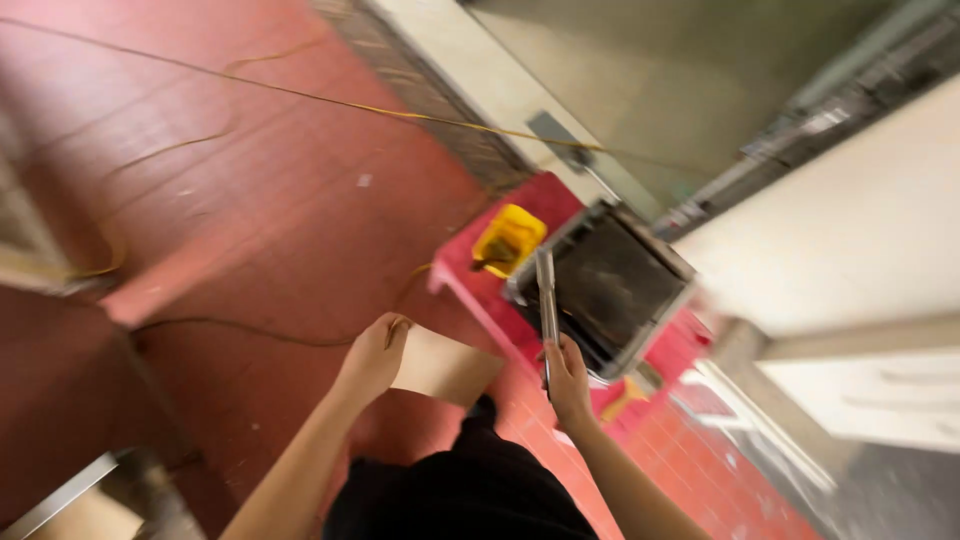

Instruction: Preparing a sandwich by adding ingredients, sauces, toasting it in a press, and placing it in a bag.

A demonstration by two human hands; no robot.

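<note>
Left hand [372,355] pinches a tan card [445,365] by its near edge, sheet extending beyond the fingers. Right hand [566,378] clenches a thin metal bar [546,300], which projects forward over the dark tray [610,290], beside a yellow bucket [510,240].

Looks like a commercial back-of-house or utility area, blurred. Red tiled floor [250,200] with a floor drain grate [430,100], a yellow mop bucket [508,240], a metal tub [605,290], loose cords [300,95] and pale walls [850,230].
</note>
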